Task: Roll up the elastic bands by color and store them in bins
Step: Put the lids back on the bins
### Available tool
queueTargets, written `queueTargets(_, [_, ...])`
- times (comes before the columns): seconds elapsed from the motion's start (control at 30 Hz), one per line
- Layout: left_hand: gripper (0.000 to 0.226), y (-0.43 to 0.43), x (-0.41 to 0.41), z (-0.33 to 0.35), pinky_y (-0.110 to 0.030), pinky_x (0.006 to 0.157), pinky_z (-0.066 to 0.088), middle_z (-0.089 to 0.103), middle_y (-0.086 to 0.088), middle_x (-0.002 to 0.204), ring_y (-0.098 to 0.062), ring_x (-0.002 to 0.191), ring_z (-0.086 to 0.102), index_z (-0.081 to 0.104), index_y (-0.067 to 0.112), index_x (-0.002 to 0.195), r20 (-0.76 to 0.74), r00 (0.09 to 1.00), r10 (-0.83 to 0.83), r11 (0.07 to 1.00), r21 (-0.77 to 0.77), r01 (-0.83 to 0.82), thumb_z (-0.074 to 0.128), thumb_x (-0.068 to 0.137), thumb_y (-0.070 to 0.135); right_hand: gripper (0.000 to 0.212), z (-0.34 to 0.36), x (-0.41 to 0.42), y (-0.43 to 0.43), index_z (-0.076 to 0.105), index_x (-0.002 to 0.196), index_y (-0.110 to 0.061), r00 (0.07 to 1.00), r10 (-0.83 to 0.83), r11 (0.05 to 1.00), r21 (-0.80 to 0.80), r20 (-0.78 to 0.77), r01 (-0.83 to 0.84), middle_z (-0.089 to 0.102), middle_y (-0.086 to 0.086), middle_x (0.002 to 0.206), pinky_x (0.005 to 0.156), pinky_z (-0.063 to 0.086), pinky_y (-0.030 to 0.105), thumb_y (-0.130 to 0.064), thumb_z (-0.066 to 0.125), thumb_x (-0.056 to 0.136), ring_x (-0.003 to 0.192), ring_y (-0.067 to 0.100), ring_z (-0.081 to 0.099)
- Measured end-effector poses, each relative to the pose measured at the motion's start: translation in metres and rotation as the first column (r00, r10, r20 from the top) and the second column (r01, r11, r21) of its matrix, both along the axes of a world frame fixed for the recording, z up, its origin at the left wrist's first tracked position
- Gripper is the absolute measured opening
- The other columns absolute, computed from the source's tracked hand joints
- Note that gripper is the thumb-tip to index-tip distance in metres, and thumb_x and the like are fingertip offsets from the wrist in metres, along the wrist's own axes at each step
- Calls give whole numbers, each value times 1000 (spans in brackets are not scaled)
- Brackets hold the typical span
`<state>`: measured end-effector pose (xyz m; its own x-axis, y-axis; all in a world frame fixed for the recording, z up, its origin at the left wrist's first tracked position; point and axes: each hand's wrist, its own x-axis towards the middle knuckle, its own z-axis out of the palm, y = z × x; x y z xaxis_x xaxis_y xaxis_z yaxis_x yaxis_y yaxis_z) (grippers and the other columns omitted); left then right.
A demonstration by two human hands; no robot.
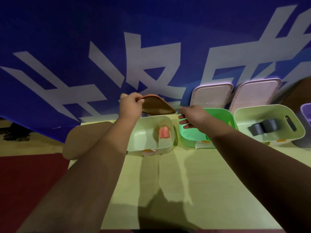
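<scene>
Pinching the near edge of a brown lid (157, 105), the left hand (130, 106) has thumb and fingers closed on the rim, holding the lid tilted above the pale bin (165, 143) at centre frame. It looks thin, stiff and light, so an edge pinch should do. The right hand (193, 116) reaches toward the lid's other end over the green bin (186, 140), fingers loosely spread, nothing in it. Inside the pale bin lies a rolled pink band (164, 132), soft and springy by the look; squeeze across the roll or it may unwind. Grey rolls (263, 127) sit in the bin at right, with two pale lids (211, 95) propped behind.
</scene>
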<state>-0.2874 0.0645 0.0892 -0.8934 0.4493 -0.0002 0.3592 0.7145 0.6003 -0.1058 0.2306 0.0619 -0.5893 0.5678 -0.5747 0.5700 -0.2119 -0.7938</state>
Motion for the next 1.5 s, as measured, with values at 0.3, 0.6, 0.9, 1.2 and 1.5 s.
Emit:
queueTargets(0.3, [38, -102, -4, -1, -31, 84, 50, 62, 3, 119, -19, 102, 63, 76, 35, 102, 285, 956, -70, 947, 319, -26, 48, 102, 10, 35, -3, -19, -3, 64, 126, -1, 984, -170, 980, -98, 48, 173, 71, 17, 98, 59, 59, 30, -31, 55, 111, 71, 23, 69])
queueTargets(0.6, [44, -135, -13, -53, -36, 100, 53, 70, 2, 124, -20, 112, 66, 66, 26, 141, 291, 954, -73, 997, -9, 79, 57, 98, 22, 16, -28, -9, -41, 79, 97, 3, 947, 147, 959, 192, 287, -207, 77, 18, 97, 74, 64, 40, -10, 75, 90, 79, 29, 70])
queueTargets(0.9, [28, -130, -8, -90, -39, 78, 57, 72, -10, 104, -36, 90, 67, 64, 19, 119, 130, 977, -171, 889, -407, 210, 49, 95, 17, 29, -45, 5, -66, 76, 85, 3, 916, 172, 908, 302, 362, -290, 77, 22, 89, 74, 67, 52, -9, 53, 97, 77, 37, 77])
queueTargets(1.2, [21, -127, 3, -94, -36, 73, 48, 67, -10, 102, -32, 87, 63, 59, 16, 117, 166, 982, -85, 852, -498, 159, 55, 96, 17, 30, -41, 15, -77, 77, 90, -2, 937, 166, 902, 337, 306, -270, 77, 20, 92, 77, 66, 55, -15, 51, 99, 85, 39, 77])
queueTargets(1.5, [36, -124, 17, -78, -45, 93, 55, 59, -15, 124, -37, 111, 61, 60, 13, 127, 120, 992, -38, 879, -468, 91, 57, 92, 21, 26, -35, 23, -74, 77, 92, -2, 940, 195, 919, 282, 281, -275, 76, 20, 97, 76, 68, 51, -15, 55, 99, 87, 37, 77])
